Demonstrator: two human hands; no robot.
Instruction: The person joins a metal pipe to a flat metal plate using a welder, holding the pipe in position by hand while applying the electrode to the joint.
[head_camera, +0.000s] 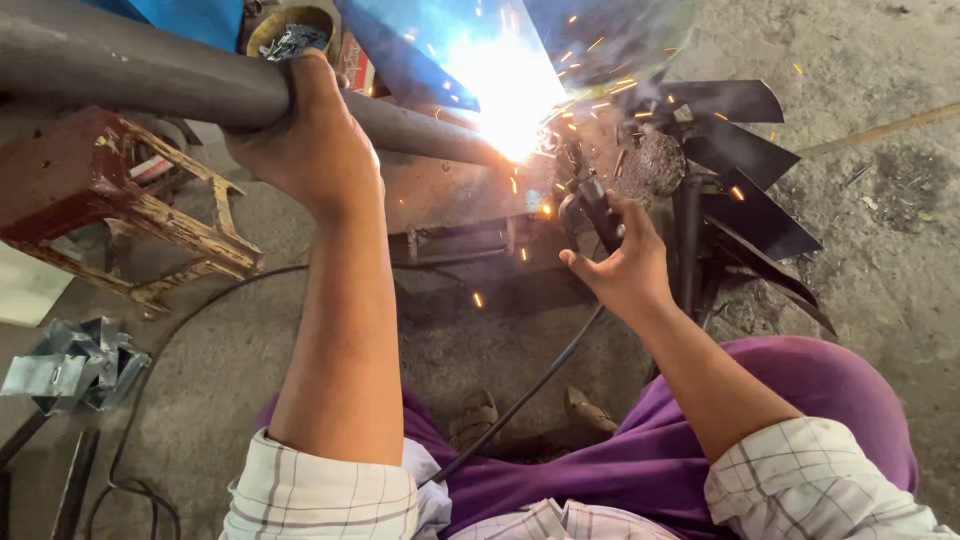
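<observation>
Head view: electrode holder (590, 208) within right-hand fingers (600, 262), beside pipe (150, 75).

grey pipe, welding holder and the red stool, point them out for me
grey pipe (130, 75), head view, on its bare upper side left of the left hand.
welding holder (598, 212), head view, on the black handle above the right hand.
red stool (60, 175), head view, on its red seat.

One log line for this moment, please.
left hand: grips grey pipe | right hand: holds electrode holder | arc sparking at pipe end
</observation>
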